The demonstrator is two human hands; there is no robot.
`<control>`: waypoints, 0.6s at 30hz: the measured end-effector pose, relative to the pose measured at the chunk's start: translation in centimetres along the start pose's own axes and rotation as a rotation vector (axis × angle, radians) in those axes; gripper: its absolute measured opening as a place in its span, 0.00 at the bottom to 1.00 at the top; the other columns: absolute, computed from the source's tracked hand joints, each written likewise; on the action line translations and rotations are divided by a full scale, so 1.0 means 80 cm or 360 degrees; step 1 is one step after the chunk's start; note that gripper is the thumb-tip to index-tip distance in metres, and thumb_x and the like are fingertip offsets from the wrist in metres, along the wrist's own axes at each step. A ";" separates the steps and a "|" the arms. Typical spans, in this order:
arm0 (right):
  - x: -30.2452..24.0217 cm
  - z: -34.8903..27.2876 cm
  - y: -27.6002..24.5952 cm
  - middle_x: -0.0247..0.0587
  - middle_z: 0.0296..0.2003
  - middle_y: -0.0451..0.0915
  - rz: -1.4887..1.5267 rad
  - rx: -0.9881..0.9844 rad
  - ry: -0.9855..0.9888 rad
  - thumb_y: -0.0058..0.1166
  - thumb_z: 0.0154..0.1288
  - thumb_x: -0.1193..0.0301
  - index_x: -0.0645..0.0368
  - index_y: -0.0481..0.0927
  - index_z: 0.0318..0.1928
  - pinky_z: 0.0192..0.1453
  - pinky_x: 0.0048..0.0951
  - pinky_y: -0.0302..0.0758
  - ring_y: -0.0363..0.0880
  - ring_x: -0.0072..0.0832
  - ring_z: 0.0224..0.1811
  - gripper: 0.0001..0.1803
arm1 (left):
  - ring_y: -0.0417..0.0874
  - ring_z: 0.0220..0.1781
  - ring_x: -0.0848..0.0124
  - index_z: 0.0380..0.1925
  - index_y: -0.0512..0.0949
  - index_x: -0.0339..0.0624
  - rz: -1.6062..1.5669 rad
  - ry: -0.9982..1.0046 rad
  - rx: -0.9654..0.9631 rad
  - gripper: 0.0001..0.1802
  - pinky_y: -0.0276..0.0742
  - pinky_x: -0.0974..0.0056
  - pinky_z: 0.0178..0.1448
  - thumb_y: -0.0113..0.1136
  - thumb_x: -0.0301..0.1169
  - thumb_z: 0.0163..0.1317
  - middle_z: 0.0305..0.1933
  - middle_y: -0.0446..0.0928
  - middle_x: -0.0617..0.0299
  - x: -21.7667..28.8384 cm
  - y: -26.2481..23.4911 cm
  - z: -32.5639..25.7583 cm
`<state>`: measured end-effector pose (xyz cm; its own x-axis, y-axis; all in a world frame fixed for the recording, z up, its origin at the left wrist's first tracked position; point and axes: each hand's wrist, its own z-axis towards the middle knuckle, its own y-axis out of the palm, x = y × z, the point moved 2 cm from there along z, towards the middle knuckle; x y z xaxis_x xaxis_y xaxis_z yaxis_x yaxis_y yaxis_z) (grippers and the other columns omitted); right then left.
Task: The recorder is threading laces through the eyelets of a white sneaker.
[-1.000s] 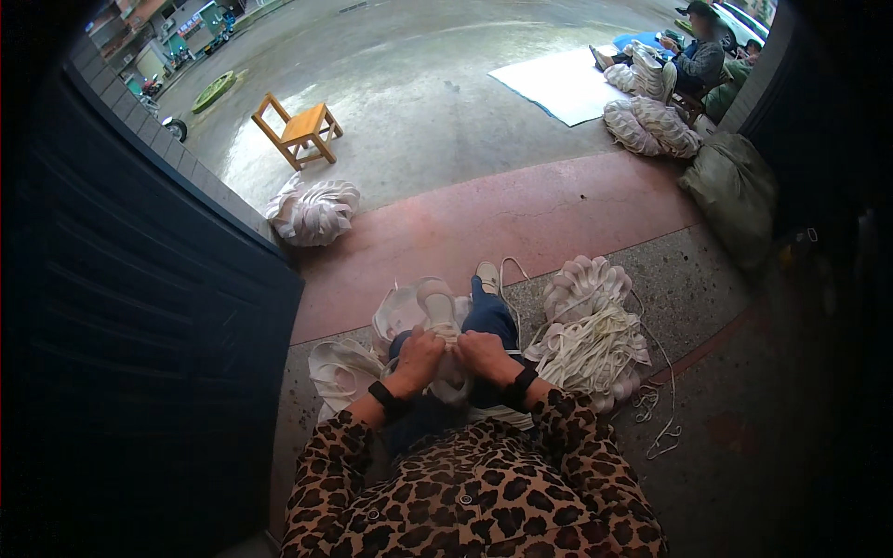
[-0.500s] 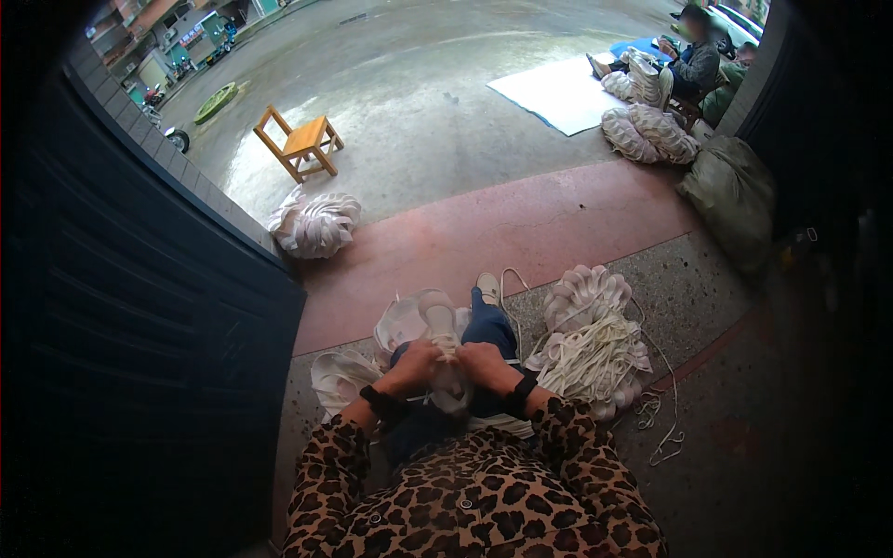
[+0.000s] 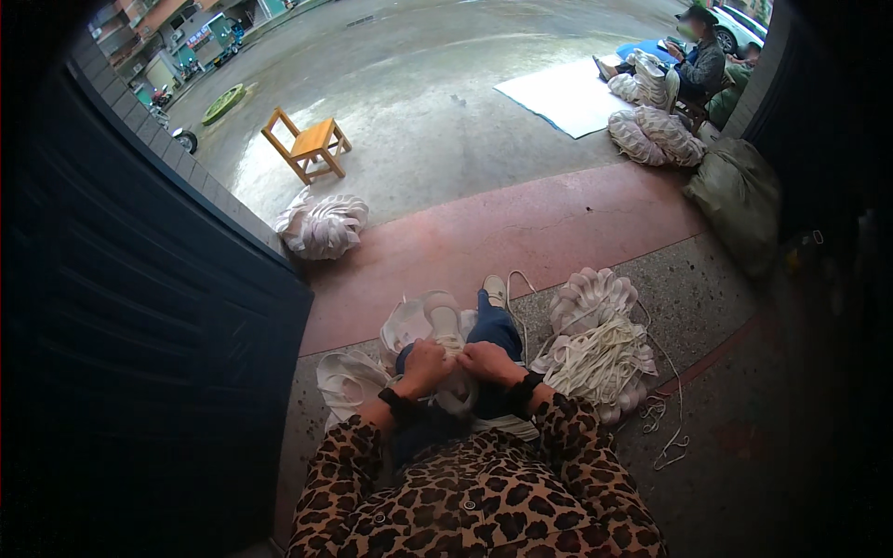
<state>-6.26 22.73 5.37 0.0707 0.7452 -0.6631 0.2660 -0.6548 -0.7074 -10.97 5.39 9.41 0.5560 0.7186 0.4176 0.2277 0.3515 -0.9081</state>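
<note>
A pale shoe upper (image 3: 445, 321) lies over my lap with its toe pointing away from me. My left hand (image 3: 427, 365) is closed at the left side of its lacing, and my right hand (image 3: 487, 362) is closed at the right side, close to the left one. Both seem to pinch the light shoelace there; the fingertips are too small to make out fully. Behind the upper and to its left lie more white uppers (image 3: 349, 379). At my right, a heap of loose cream shoelaces (image 3: 605, 358) rests on a fanned bundle of pale uppers (image 3: 595, 293).
A dark door (image 3: 158, 316) stands at my left. Beyond the pink threshold (image 3: 502, 219) are a wooden chair (image 3: 314, 139) and a tied bundle (image 3: 326, 226). A sack (image 3: 735, 205) leans at the right, near more bundles (image 3: 656, 137) and a seated person (image 3: 702, 70).
The whole view has shifted slightly, so everything sits a little farther right. Both hands stay closed at the lacing, with only slight finger movement.
</note>
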 end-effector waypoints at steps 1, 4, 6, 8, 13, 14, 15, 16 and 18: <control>0.002 0.002 0.003 0.57 0.37 0.84 0.0012 0.0011 0.0003 0.48 0.68 0.55 0.62 0.83 0.36 0.49 0.53 0.77 0.82 0.57 0.44 0.22 | 0.82 0.37 0.45 0.24 0.84 0.31 -0.0017 -0.0012 -0.0001 0.20 0.78 0.48 0.46 0.62 0.42 0.55 0.32 0.81 0.41 -0.002 0.002 0.000; 0.007 0.006 0.006 0.59 0.36 0.84 0.0045 -0.0008 -0.0045 0.46 0.69 0.54 0.64 0.84 0.36 0.47 0.53 0.77 0.82 0.57 0.42 0.24 | 0.82 0.37 0.45 0.26 0.85 0.31 -0.0116 -0.0031 -0.0045 0.21 0.78 0.49 0.46 0.63 0.43 0.54 0.33 0.81 0.40 -0.009 0.008 0.005; 0.008 0.007 0.005 0.61 0.35 0.83 0.0059 -0.0024 -0.0081 0.45 0.69 0.54 0.65 0.84 0.36 0.47 0.53 0.78 0.83 0.57 0.42 0.25 | 0.82 0.37 0.45 0.27 0.85 0.30 -0.0334 -0.0088 -0.0127 0.22 0.78 0.50 0.45 0.63 0.44 0.54 0.34 0.81 0.39 -0.021 0.008 0.005; 0.006 0.005 0.007 0.62 0.35 0.83 0.0054 -0.0021 -0.0101 0.45 0.69 0.54 0.65 0.84 0.36 0.47 0.53 0.77 0.83 0.57 0.42 0.25 | 0.82 0.37 0.44 0.28 0.85 0.30 -0.0572 -0.0168 -0.0180 0.23 0.77 0.49 0.44 0.63 0.45 0.54 0.35 0.81 0.38 -0.032 0.011 0.004; 0.003 0.005 0.005 0.62 0.35 0.83 0.0048 0.0021 -0.0115 0.48 0.68 0.57 0.66 0.83 0.34 0.47 0.53 0.77 0.82 0.57 0.41 0.22 | 0.83 0.37 0.45 0.29 0.84 0.30 -0.0350 -0.0099 -0.0114 0.25 0.77 0.48 0.43 0.63 0.47 0.55 0.34 0.81 0.38 -0.030 0.004 0.000; 0.006 0.010 0.003 0.61 0.34 0.83 0.0064 0.0028 -0.0131 0.49 0.68 0.58 0.65 0.83 0.35 0.46 0.52 0.77 0.82 0.57 0.41 0.20 | 0.83 0.37 0.46 0.29 0.84 0.31 -0.0180 -0.0029 -0.0069 0.25 0.77 0.48 0.44 0.62 0.48 0.55 0.34 0.82 0.39 -0.033 0.005 0.003; 0.014 0.009 0.004 0.60 0.33 0.83 0.0077 0.0016 -0.0163 0.50 0.68 0.60 0.65 0.83 0.35 0.44 0.52 0.77 0.82 0.57 0.39 0.19 | 0.83 0.37 0.46 0.30 0.84 0.32 -0.0016 0.0033 -0.0026 0.25 0.78 0.48 0.44 0.62 0.48 0.55 0.34 0.82 0.39 -0.036 0.009 0.001; 0.023 0.009 0.004 0.59 0.32 0.83 0.0085 0.0006 -0.0194 0.51 0.68 0.62 0.64 0.83 0.35 0.43 0.51 0.78 0.82 0.57 0.38 0.17 | 0.84 0.37 0.46 0.28 0.85 0.34 0.0035 0.0031 -0.0037 0.25 0.79 0.49 0.44 0.62 0.49 0.55 0.33 0.82 0.40 -0.041 0.017 0.004; 0.075 0.018 0.005 0.55 0.29 0.83 -0.0075 -0.0025 -0.0415 0.51 0.68 0.65 0.63 0.83 0.36 0.40 0.48 0.78 0.83 0.54 0.33 0.14 | 0.85 0.36 0.48 0.28 0.85 0.35 -0.0188 -0.0128 -0.0146 0.24 0.80 0.50 0.43 0.62 0.50 0.55 0.33 0.83 0.41 -0.042 0.017 0.011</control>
<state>-7.10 26.73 0.76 -0.1917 0.7156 -0.6717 0.2780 -0.6167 -0.7364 -13.21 3.96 6.83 0.4563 0.7226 0.5193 0.3615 0.3827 -0.8502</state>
